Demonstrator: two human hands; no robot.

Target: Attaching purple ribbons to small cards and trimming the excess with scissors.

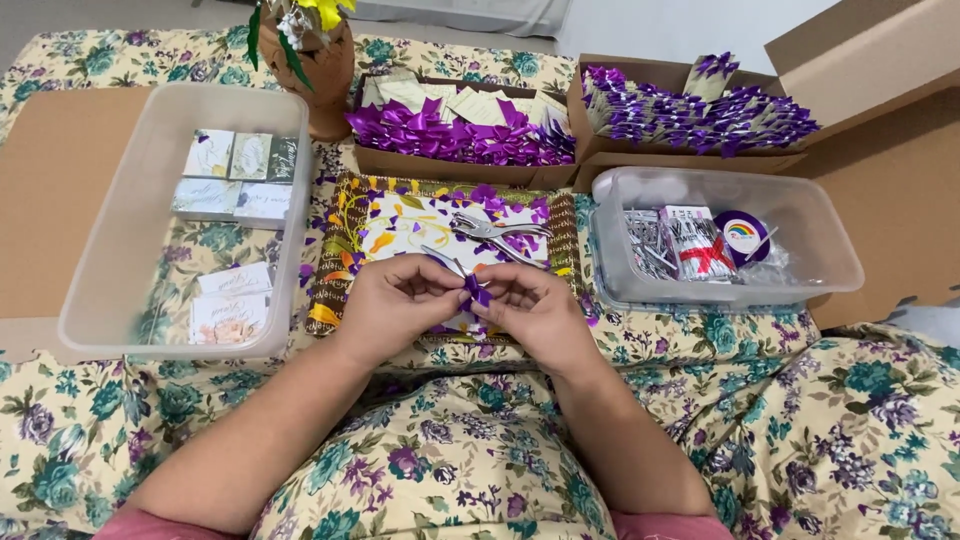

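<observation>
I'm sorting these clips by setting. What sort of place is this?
Likely a home craft spot on a floral cloth: both hands, left hand and right hand, pinch a purple ribbon, with cardboard boxes of finished bows and a clear bin of cards.

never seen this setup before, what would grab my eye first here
Dead centre, the left hand and right hand meet over a patterned tray, pinching a small purple ribbon between the fingertips. Behind them, a cardboard box holds a bright mass of purple bows, with a second box of purple-tied items to its right. Clear plastic bins flank the tray: one with cards on the left, one with small supplies on the right.
</observation>
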